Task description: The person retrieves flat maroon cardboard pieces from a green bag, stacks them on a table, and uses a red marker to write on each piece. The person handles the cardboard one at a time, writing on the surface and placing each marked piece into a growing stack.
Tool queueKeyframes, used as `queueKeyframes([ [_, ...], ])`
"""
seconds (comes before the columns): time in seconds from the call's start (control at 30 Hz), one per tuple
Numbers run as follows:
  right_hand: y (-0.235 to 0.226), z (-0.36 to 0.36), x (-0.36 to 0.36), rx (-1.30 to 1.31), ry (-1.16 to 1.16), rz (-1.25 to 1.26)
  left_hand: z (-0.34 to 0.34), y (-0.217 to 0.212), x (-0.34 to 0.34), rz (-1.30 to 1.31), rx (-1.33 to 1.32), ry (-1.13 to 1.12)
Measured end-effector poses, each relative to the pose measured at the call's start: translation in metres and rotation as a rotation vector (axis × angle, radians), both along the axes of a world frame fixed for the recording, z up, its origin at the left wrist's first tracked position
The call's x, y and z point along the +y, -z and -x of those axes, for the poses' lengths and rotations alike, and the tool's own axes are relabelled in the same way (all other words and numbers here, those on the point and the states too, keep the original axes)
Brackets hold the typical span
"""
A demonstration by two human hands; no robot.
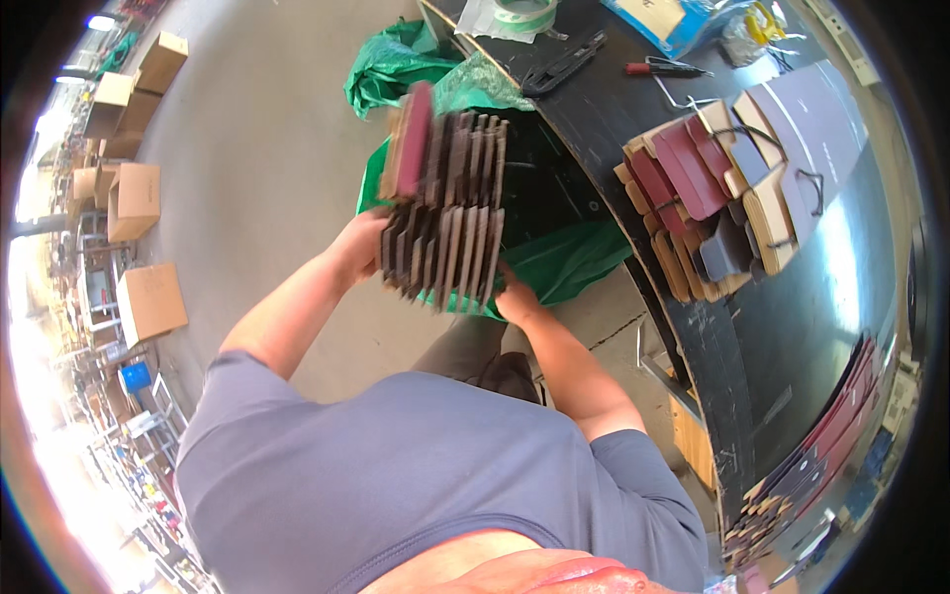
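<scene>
A bundle of flat, tabbed card-like pieces point(442, 247), mostly dark brown with a maroon one at the upper left, is in my left hand point(364, 243). My left fingers are closed around its left side and partly hidden; the bundle is slightly blurred. Beneath and behind it spreads a green plastic bag point(569, 262), its dark inside showing to the right. By the bundle's lower right corner, my right hand point(517, 300) is closed on the bag's near edge, its fingertips partly covered.
To the right stands a black worktable point(782, 327) bearing strapped bundles of maroon, grey and tan pieces point(693, 178). A red-handled tool point(663, 69) and a roll of green tape point(524, 12) lie toward its far end. Cardboard boxes point(153, 302) stand at left.
</scene>
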State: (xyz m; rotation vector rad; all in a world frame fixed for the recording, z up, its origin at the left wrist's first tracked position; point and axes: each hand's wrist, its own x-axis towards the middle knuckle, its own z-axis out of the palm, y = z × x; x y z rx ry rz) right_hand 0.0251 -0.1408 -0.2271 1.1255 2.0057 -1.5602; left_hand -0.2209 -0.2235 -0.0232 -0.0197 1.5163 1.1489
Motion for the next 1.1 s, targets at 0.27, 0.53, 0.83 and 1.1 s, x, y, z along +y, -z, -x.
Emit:
queueKeyframes([
  [0.27, -0.205, 0.027, -0.001, 0.484, 0.911, 1.090, -0.049, -0.131, -0.061, -0.600, 0.144, 0.125],
  [0.53, -0.353, -0.005, -0.069, 1.168, 0.530, 1.225, -0.131, -0.260, -0.091, -0.809, 0.727, 0.258],
  [0.83, -0.426, -0.095, -0.057, 1.440, 0.587, 0.802, -0.325, -0.379, -0.142, -1.274, 1.438, 0.880],
  [1.1, -0.418, -0.184, 0.021, 1.481, 0.794, 0.504, -0.411, -0.389, -0.116, -1.564, 1.297, 1.389],
])
